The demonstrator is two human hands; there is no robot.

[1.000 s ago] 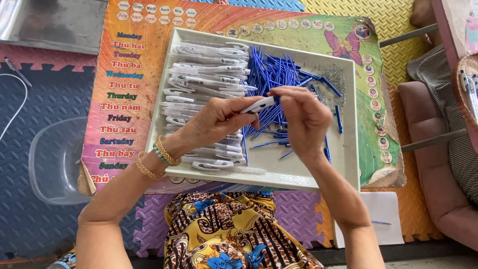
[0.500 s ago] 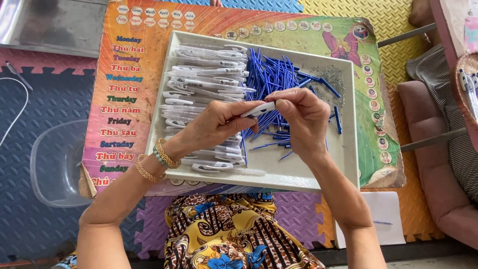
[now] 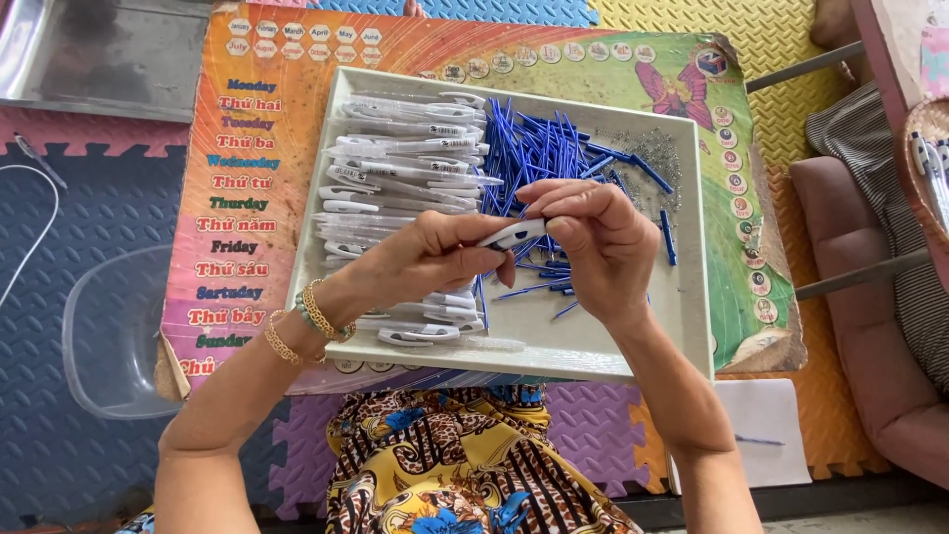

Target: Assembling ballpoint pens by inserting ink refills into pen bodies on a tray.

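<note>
Right now I see a white pen barrel [image 3: 514, 234] held level above the white tray [image 3: 692, 297], pinched between both hands — the left hand [image 3: 425, 259] closed around its near end, the right hand [image 3: 598, 242] with fingertips closed on the far end, as if steadying it so the two ends line up. Below, the tray keeps the parts sorted: a stack of white pen barrels [image 3: 405, 188] on the left, a heap of blue refills [image 3: 539, 148] in the middle, and small metal springs [image 3: 647, 148] scattered at the upper right — all within easy reach. The tray rests on a colourful weekday mat [image 3: 237, 198].
</note>
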